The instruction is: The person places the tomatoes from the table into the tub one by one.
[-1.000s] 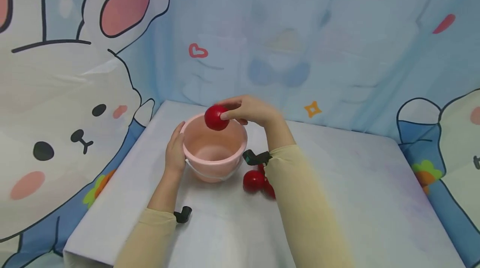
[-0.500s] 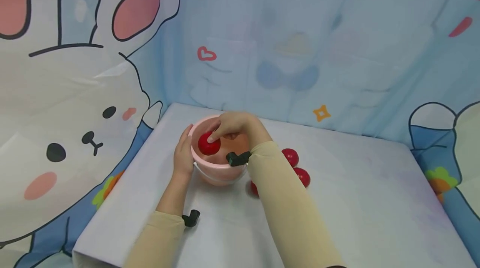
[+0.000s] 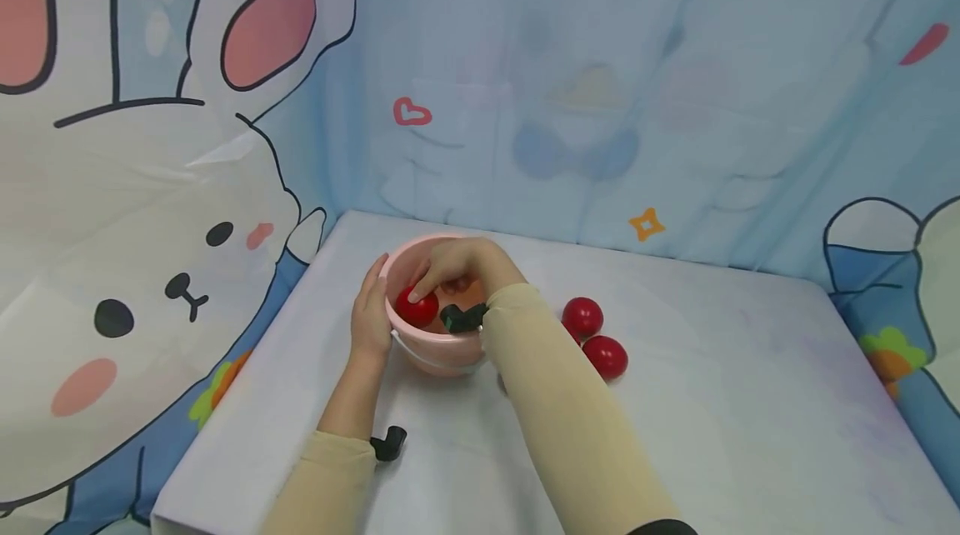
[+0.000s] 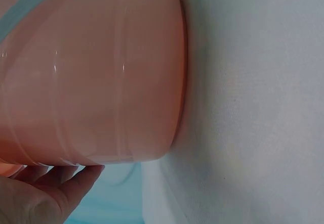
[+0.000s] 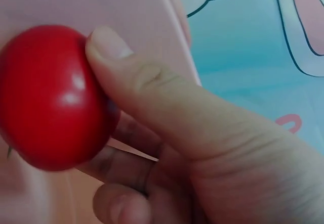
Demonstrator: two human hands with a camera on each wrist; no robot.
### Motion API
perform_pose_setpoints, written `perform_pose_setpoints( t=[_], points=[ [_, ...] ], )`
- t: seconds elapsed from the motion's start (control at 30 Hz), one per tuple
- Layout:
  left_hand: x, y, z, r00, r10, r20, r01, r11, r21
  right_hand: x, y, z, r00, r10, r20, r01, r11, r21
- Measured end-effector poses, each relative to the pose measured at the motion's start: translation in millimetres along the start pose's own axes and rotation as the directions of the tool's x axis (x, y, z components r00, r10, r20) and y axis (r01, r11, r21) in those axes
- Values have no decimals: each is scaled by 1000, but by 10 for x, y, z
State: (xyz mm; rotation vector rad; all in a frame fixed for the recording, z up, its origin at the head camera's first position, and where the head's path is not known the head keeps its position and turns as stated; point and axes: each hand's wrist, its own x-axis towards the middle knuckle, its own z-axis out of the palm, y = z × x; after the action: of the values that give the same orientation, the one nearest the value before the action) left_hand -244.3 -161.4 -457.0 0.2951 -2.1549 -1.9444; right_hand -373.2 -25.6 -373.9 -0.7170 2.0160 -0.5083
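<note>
In the head view a pink bucket (image 3: 438, 356) with a pale handle stands on the white table. My right hand (image 3: 457, 264) reaches down inside it and holds a red tomato (image 3: 417, 307) near the inner left wall. Up close in the right wrist view, the thumb lies against the tomato (image 5: 55, 97) and other fingers are behind it; a bit of green stem shows. My left hand (image 3: 369, 318) rests along the bucket's outer left side. The left wrist view shows its fingers (image 4: 81, 183) extended against the bucket wall (image 4: 101, 72).
Right of the bucket lie more tomatoes, one farther back (image 3: 582, 317) and one nearer (image 3: 606, 357), with others partly hidden by the right sleeve (image 3: 570, 427). A cartoon-printed curtain (image 3: 465, 160) hangs behind and beside the table (image 3: 720, 402).
My right hand has come down from above the rim into the bucket with the tomato. The left hand keeps its place on the bucket's side. The head view has shifted slightly.
</note>
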Motion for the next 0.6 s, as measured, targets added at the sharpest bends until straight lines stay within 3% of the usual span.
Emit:
perform_pose_setpoints(
  t=[0.23,0.43,0.6],
  points=[
    [3,-5,2,1000,12,2,-12,1000,4,84,5,10,999,35,-2,-35,999,-29],
    [7,5,-21,1000,17,13,-18,1000,17,90,10,27,997,77,-15,-76,996,39],
    [4,-10,-44,1000,10,18,-10,1000,10,95,42,54,994,75,-74,-69,994,85]
  ],
)
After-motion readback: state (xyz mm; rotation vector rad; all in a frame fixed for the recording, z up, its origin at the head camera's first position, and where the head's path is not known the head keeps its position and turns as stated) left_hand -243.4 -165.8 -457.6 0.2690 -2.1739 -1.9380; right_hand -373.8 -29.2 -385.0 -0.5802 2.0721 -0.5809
